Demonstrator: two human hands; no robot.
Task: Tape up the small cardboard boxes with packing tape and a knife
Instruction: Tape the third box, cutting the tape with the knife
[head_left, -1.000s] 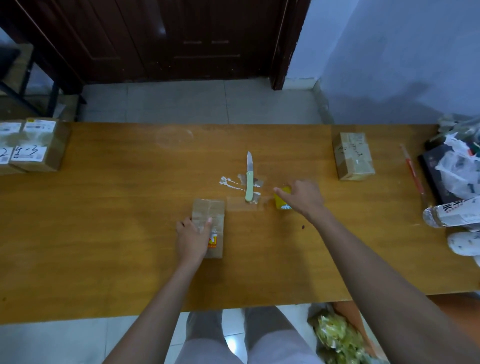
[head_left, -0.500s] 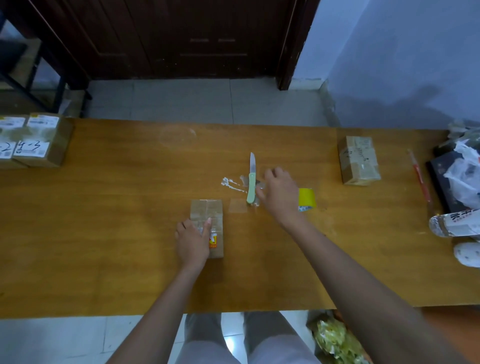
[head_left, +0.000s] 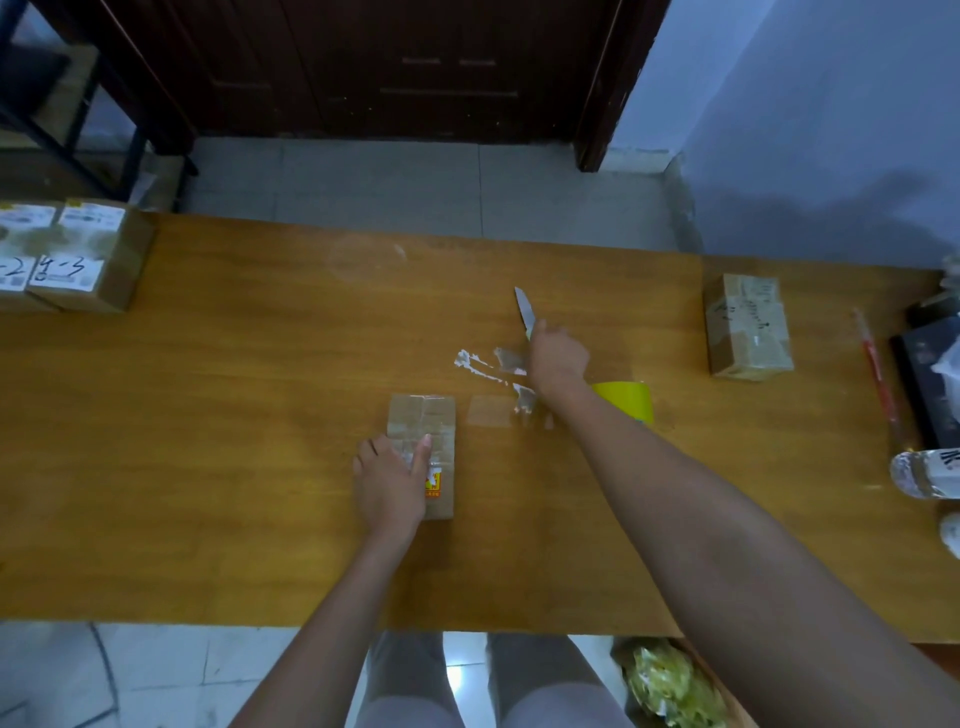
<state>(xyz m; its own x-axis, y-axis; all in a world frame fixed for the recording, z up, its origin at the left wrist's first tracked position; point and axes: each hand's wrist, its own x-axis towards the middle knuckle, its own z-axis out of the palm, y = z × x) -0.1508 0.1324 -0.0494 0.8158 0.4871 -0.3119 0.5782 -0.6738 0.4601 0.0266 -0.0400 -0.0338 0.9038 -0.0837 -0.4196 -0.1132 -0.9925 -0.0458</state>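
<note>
Step, knife pickup: right hand (head_left: 557, 358) closes around knife (head_left: 524, 310) handle, blade best kept pointing away, while left hand (head_left: 390, 480) presses flat, steadying small box (head_left: 434, 415) on worktop (head_left: 234, 415).

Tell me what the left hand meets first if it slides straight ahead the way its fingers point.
The left hand already rests on the box; beyond that, bare table, as far as the view shows.

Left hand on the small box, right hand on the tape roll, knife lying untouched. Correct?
Not quite. In the head view the right hand is on the knife, covering its handle; the tape roll sits untouched beside that wrist. The left hand does rest on the small box.
</note>
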